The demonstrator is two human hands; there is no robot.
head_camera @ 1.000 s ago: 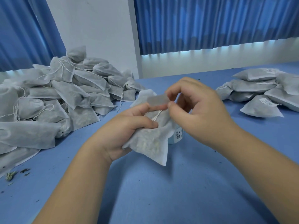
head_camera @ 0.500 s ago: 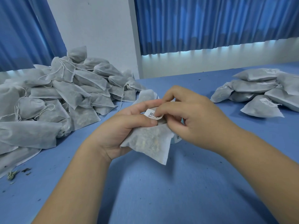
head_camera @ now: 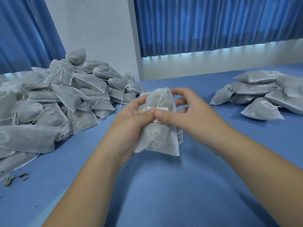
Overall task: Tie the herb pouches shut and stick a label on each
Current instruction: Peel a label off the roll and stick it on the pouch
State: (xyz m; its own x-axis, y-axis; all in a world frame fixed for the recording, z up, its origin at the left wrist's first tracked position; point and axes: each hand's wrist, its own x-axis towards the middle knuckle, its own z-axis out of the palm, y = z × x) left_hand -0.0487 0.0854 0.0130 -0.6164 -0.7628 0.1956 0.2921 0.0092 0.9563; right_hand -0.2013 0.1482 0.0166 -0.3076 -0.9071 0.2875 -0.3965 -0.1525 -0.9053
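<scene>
I hold one white fabric herb pouch (head_camera: 157,138) upright above the blue table (head_camera: 164,185), its tied neck pointing away from me. My left hand (head_camera: 131,118) grips the pouch from the left, thumb on its front. My right hand (head_camera: 182,110) holds it from the right, fingers behind it. Both thumbs press on a white label (head_camera: 161,109) that lies over the string across the pouch's front.
A big heap of pouches with loose strings (head_camera: 49,102) fills the left of the table. A smaller stack of labelled pouches (head_camera: 262,97) lies at the right. A printed label sheet (head_camera: 180,138) pokes out behind the held pouch. Herb crumbs (head_camera: 9,179) lie at the left edge.
The label went from my right fingertips onto the pouch's front. The pouch turned upright, and both thumbs now press the label down.
</scene>
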